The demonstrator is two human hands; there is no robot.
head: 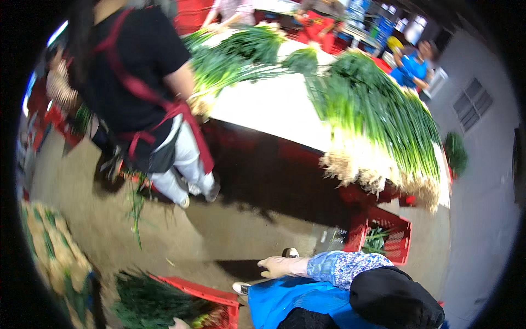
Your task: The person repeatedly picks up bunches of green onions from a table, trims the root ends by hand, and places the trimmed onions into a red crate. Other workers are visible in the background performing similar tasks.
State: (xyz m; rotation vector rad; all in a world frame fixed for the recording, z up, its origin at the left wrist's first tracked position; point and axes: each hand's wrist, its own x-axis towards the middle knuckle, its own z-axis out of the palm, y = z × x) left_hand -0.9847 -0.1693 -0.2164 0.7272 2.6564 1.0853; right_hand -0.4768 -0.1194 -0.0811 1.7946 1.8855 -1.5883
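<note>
My right hand (273, 266), below a floral, blue-cuffed sleeve, reaches out over the floor with nothing in it. Its fingers look slightly bent and apart. At the bottom edge, my left hand (179, 323) is partly cut off and lies against the green onions (152, 298) in a red plastic crate (197, 286); its grip is hidden. More green onions (378, 119) lie in a thick row on a white-topped table (267, 107), their roots hanging over the near edge. Another pile (246, 45) covers the table's far left.
A co-worker in a black top with red apron straps (135, 70) stands at the table's left end. Other people are beyond it. Another red crate (404, 242) with green leaves sits below the table's right end. Loose leaves (137, 209) and stacked bundles (57, 255) are at left.
</note>
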